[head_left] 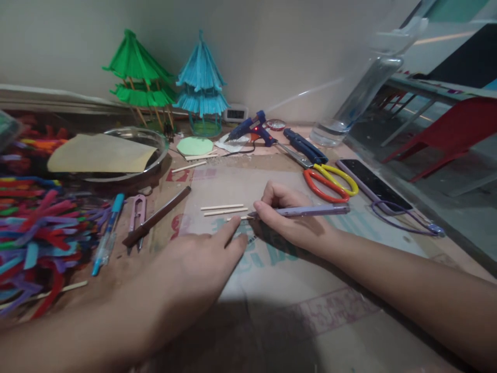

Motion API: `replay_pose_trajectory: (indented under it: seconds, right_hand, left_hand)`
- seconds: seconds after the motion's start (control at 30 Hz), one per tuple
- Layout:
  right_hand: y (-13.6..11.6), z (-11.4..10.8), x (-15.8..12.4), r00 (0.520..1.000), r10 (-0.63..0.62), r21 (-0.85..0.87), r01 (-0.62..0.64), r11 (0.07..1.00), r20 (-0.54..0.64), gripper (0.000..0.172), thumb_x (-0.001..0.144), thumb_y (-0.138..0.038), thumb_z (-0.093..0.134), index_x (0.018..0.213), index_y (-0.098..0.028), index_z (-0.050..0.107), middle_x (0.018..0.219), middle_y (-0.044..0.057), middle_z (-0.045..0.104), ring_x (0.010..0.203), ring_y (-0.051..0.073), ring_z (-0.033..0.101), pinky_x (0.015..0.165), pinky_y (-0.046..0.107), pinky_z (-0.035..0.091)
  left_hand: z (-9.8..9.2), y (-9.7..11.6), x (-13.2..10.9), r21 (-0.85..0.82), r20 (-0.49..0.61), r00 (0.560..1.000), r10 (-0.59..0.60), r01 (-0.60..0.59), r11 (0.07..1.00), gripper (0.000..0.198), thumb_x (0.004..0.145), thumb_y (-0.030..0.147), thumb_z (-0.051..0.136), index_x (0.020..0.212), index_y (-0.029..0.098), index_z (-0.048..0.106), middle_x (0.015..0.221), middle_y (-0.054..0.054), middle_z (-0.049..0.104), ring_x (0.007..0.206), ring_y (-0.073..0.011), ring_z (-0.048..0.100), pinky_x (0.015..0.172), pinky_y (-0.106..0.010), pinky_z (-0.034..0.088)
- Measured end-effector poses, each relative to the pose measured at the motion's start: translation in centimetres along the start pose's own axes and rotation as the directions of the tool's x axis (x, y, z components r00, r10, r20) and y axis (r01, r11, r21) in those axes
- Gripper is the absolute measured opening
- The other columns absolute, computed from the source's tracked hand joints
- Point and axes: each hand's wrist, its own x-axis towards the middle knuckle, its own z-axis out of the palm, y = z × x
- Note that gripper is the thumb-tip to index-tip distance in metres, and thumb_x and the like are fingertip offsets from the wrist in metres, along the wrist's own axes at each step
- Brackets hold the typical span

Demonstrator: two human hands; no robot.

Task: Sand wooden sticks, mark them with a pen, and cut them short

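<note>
My right hand (285, 212) is closed around a slim purple pen (310, 210), its dark tip at the end of a short thin wooden stick (245, 217). My left hand (194, 264) lies low over the board, fingers stretched out, one fingertip pressing on that same stick. Two more thin wooden sticks (223, 210) lie side by side just beyond it. Beneath both hands is a pale printed cardboard sheet (334, 274).
Left are a pile of pipe cleaners (34, 233), a blue pen (108, 233), a compass (136, 212) and a brown marker (157, 217). Behind stand green (135, 62) and blue (202, 77) pavilion models and a glue gun (252, 128). Scissors (326, 184) and a phone (373, 184) lie right.
</note>
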Motion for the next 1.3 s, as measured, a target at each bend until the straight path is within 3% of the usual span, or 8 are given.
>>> replay_pose_trajectory:
  seconds: [0.13, 0.33, 0.43, 0.6, 0.8, 1.0, 1.17, 1.3]
  right_hand:
    - [-0.1, 0.0, 0.0, 1.0, -0.011, -0.02, 0.011, 1.0, 0.0, 0.026, 0.087, -0.036, 0.052, 0.068, -0.022, 0.042, 0.056, -0.005, 0.049, 0.051, 0.01, 0.043, 0.049, 0.023, 0.031]
    - [-0.3, -0.1, 0.0, 0.998, -0.05, -0.009, 0.05, 0.999, 0.027, 0.025, 0.086, -0.036, 0.052, 0.068, -0.023, 0.041, 0.056, -0.006, 0.049, 0.05, 0.01, 0.043, 0.049, 0.023, 0.031]
    - [-0.7, -0.3, -0.4, 0.999, -0.049, 0.013, 0.049, 0.999, -0.019, 0.025, 0.087, -0.037, 0.052, 0.069, -0.023, 0.043, 0.057, -0.005, 0.05, 0.052, 0.011, 0.044, 0.05, 0.024, 0.032]
    - [-0.9, -0.5, -0.5, 0.991, -0.076, 0.052, 0.082, 0.995, -0.106, 0.027, 0.087, -0.04, 0.053, 0.07, -0.022, 0.044, 0.06, -0.004, 0.048, 0.054, 0.011, 0.045, 0.053, 0.025, 0.035]
    - [-0.6, -0.2, 0.1, 0.994, -0.062, 0.035, 0.065, 0.997, -0.085, 0.026, 0.087, -0.04, 0.052, 0.07, -0.022, 0.046, 0.061, -0.003, 0.052, 0.055, 0.011, 0.046, 0.051, 0.024, 0.035]
    - [-0.6, -0.1, 0.1, 0.993, -0.091, 0.026, 0.093, 0.995, -0.071, 0.024, 0.086, -0.039, 0.052, 0.07, -0.022, 0.046, 0.061, -0.004, 0.053, 0.053, 0.011, 0.046, 0.051, 0.025, 0.035]
    - [-0.4, -0.1, 0.2, 0.992, -0.107, 0.024, 0.108, 0.994, -0.07, 0.023, 0.087, -0.038, 0.052, 0.072, -0.021, 0.05, 0.064, -0.003, 0.056, 0.056, 0.012, 0.051, 0.053, 0.025, 0.038]
    - [-0.5, -0.2, 0.2, 0.99, -0.123, 0.021, 0.125, 0.992, -0.062, 0.018, 0.089, -0.036, 0.053, 0.08, -0.021, 0.057, 0.071, -0.001, 0.063, 0.064, 0.014, 0.059, 0.06, 0.027, 0.045]
  left_hand:
    - [-1.2, -1.5, 1.0, 0.186, 0.102, 0.995, 0.0, -0.019, 0.982, 0.031, 0.087, 0.007, 0.044, 0.109, 0.019, 0.062, 0.101, -0.007, 0.066, 0.067, -0.021, 0.066, 0.058, -0.032, 0.049]
    - [-1.1, -2.1, 1.6, 0.299, 0.026, 1.0, -0.015, 0.006, 0.954, 0.019, 0.09, 0.011, 0.046, 0.097, 0.017, 0.063, 0.096, -0.007, 0.062, 0.068, -0.0191, 0.064, 0.058, -0.031, 0.046]
    - [-1.8, -2.2, 1.7, 0.352, -0.015, 0.999, -0.031, 0.034, 0.935, 0.019, 0.092, 0.013, 0.044, 0.091, 0.016, 0.063, 0.091, -0.007, 0.062, 0.063, -0.017, 0.061, 0.052, -0.03, 0.041]
    - [-3.7, -4.2, 1.7, 0.355, -0.052, 0.982, -0.18, 0.187, 0.916, 0.024, 0.094, 0.016, 0.042, 0.09, 0.015, 0.065, 0.094, -0.009, 0.062, 0.075, -0.0191, 0.063, 0.054, -0.029, 0.04]
    - [-3.4, -6.4, 1.6, 0.334, -0.049, 0.978, -0.202, 0.207, 0.92, 0.029, 0.095, 0.017, 0.04, 0.091, 0.018, 0.068, 0.097, -0.008, 0.067, 0.081, -0.019, 0.067, 0.06, -0.027, 0.044]
    - [-4.5, -8.0, 2.4, 0.378, -0.115, 0.955, -0.272, 0.295, 0.878, 0.028, 0.094, 0.018, 0.039, 0.106, 0.011, 0.064, 0.097, -0.016, 0.07, 0.085, -0.0261, 0.066, 0.067, -0.033, 0.045]
    - [-4.5, -8.9, 4.7, 0.431, -0.076, 0.959, -0.273, 0.278, 0.859, 0.024, 0.083, 0.008, 0.046, 0.087, 0.007, 0.069, 0.091, -0.021, 0.071, 0.089, -0.0302, 0.063, 0.074, -0.038, 0.043]
    - [-4.4, -9.0, 5.4, 0.45, -0.095, 0.961, -0.26, 0.274, 0.85, 0.026, 0.084, 0.008, 0.043, 0.085, 0.007, 0.069, 0.086, -0.022, 0.071, 0.085, -0.0291, 0.063, 0.072, -0.038, 0.041]
